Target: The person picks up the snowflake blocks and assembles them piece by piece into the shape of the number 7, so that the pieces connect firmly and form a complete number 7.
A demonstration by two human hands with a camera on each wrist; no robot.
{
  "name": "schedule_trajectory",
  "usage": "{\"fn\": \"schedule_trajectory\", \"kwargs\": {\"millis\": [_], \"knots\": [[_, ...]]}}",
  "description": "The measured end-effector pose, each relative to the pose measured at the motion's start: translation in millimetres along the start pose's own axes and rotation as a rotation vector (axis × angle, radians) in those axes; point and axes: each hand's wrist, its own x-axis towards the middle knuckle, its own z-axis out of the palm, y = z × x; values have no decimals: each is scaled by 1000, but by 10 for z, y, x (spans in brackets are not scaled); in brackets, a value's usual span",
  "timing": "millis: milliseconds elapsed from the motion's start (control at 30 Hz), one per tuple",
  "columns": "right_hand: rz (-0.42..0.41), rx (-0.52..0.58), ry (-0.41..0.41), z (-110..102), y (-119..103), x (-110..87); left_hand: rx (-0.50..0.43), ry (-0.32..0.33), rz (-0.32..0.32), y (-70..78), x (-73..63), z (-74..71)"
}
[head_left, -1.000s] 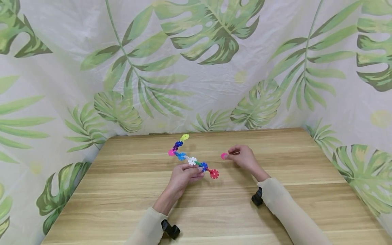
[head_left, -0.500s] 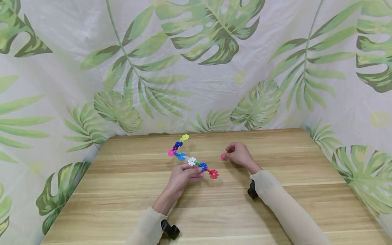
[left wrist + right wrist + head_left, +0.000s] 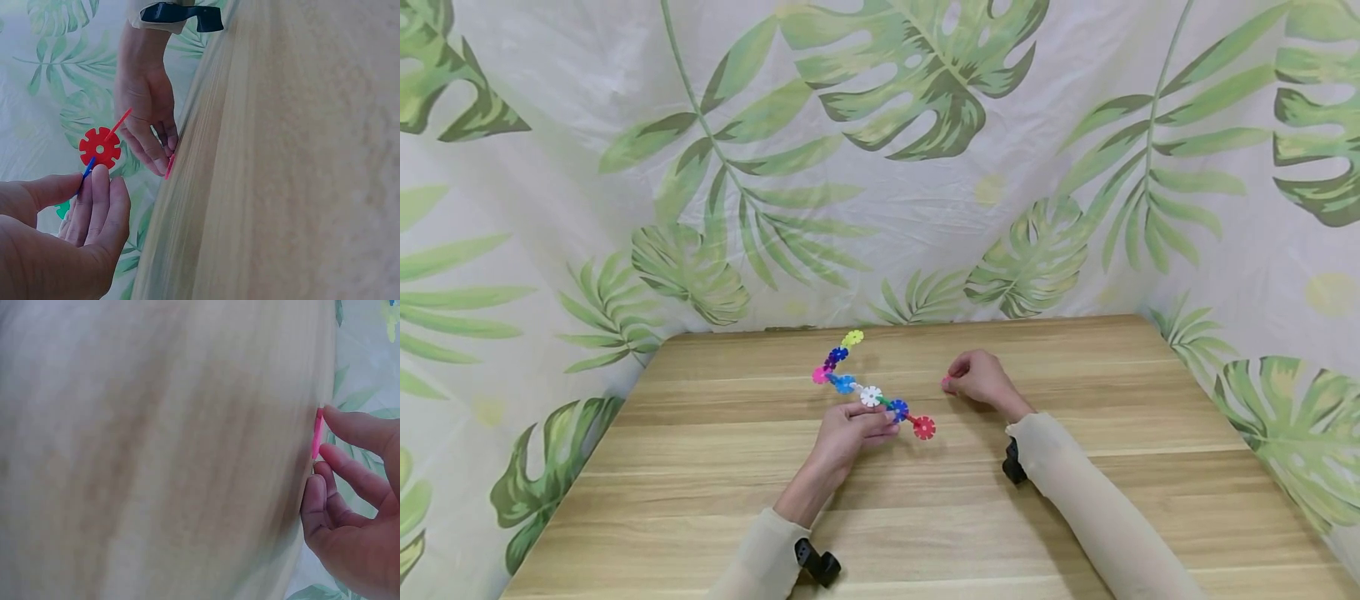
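My left hand pinches a chain of notched plastic snowflake discs between thumb and fingers, at a blue disc near its right end. A red disc ends the chain on that side. From there it runs up left through a white disc, a light blue disc and a pink disc, then bends up to a yellow disc. To the right, apart from the chain, my right hand pinches a loose pink disc by its edges, close over the table.
The wooden table spreads under both hands. Behind it hangs a leaf-patterned cloth. Each wrist wears a black camera mount, such as the left one.
My right hand has shifted slightly left, and the pink disc in it has turned and is more covered by the fingers. The left hand and its chain stay almost still.
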Motion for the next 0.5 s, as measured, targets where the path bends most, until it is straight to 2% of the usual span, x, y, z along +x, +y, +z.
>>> {"fn": "schedule_trajectory", "kwargs": {"millis": [500], "knots": [[9, -47, -11, 13, -35, -9, -7, 6, -13, 22, 1, -24]]}}
